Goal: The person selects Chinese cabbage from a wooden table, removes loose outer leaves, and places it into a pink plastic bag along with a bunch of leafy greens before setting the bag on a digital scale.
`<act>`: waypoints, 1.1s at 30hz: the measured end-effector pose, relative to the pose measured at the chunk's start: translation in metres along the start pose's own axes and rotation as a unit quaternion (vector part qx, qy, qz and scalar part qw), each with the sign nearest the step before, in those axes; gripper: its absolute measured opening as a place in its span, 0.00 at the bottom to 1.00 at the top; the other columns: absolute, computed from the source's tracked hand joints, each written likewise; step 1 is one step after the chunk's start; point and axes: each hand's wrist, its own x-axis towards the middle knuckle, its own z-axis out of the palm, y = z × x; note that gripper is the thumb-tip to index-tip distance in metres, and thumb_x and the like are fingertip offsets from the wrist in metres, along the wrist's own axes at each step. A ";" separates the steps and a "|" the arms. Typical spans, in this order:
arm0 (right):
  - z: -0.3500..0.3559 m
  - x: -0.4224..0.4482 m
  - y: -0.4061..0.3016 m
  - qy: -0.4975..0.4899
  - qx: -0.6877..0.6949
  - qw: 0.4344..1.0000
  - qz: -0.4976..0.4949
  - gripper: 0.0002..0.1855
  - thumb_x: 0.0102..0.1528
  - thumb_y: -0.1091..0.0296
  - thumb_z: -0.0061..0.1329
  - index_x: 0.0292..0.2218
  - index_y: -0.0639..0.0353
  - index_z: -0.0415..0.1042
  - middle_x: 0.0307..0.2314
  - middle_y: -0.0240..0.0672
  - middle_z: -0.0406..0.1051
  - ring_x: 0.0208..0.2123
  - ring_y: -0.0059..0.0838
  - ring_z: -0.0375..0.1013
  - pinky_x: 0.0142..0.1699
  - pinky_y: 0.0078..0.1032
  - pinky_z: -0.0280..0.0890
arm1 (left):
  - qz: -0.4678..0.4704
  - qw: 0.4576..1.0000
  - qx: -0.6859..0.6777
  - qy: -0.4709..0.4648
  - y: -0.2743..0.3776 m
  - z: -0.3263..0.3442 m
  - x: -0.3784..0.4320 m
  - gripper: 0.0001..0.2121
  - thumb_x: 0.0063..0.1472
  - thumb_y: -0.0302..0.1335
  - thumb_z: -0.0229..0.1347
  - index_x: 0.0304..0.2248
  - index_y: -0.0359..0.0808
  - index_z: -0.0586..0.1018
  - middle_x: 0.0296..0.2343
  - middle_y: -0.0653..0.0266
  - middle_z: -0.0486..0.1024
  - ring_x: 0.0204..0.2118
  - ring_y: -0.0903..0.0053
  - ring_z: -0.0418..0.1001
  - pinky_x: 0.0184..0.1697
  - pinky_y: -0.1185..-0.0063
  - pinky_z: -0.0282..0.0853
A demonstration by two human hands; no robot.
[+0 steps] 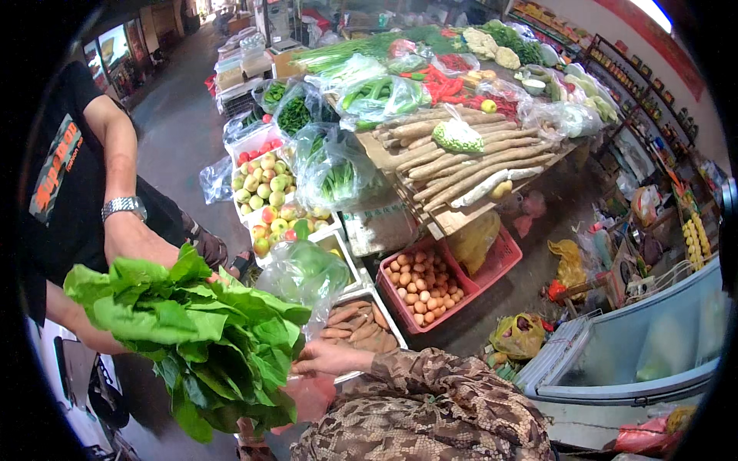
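A large bunch of leafy greens (pixel 190 340) fills the lower left, between the two hands of a person in a black T-shirt (pixel 75 173). My right hand (pixel 326 358), in a camouflage sleeve, reaches to the right edge of the leaves. Its fingers pinch a thin pink plastic bag (pixel 305 397), which hangs below them. Under the greens, a small part of my left hand (pixel 247 427) shows near the bottom edge. Leaves hide its fingers, so its grip cannot be made out.
Beyond my right hand lie a crate of sweet potatoes (pixel 360 325) and a red crate (pixel 424 331) with eggs. Peaches (pixel 265 181) fill a white box farther off. A wooden table (pixel 438 225) bears long yams (pixel 478 161) and bagged vegetables. A glass-topped freezer (pixel 634 346) stands on the right.
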 end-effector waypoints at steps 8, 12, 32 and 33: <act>0.011 0.007 0.023 0.021 -0.017 1.000 -0.009 0.12 0.56 0.64 0.48 0.34 0.65 0.73 0.23 0.31 0.70 0.25 0.19 0.67 0.31 0.20 0.64 | 0.015 1.000 -0.005 -0.026 0.006 -0.003 0.005 0.15 0.55 0.20 0.56 0.43 0.32 0.70 0.32 0.62 0.76 0.33 0.78 0.75 0.38 0.81 0.71; 0.006 0.008 0.026 0.153 0.072 0.985 0.026 0.10 0.55 0.63 0.50 0.33 0.61 0.72 0.20 0.24 0.65 0.20 0.14 0.61 0.23 0.15 0.55 | 0.014 1.000 -0.015 -0.020 0.010 -0.002 -0.004 0.14 0.55 0.21 0.56 0.42 0.32 0.71 0.32 0.62 0.76 0.33 0.78 0.75 0.37 0.81 0.71; 0.001 0.002 0.034 0.089 0.175 0.979 0.062 0.16 0.52 0.75 0.49 0.43 0.68 0.66 0.35 0.43 0.72 0.29 0.30 0.72 0.30 0.26 0.68 | 0.083 0.919 -0.385 -0.024 0.029 0.062 -0.005 0.04 0.60 0.21 0.50 0.35 0.33 0.73 0.31 0.60 0.74 0.35 0.71 0.75 0.37 0.75 0.73; -0.002 0.004 0.033 0.093 0.158 0.981 0.060 0.17 0.52 0.75 0.49 0.44 0.67 0.66 0.35 0.43 0.71 0.30 0.30 0.72 0.31 0.26 0.68 | 0.092 0.910 -0.403 -0.036 0.040 0.058 -0.019 0.03 0.61 0.22 0.48 0.35 0.34 0.72 0.32 0.59 0.74 0.36 0.68 0.75 0.41 0.73 0.72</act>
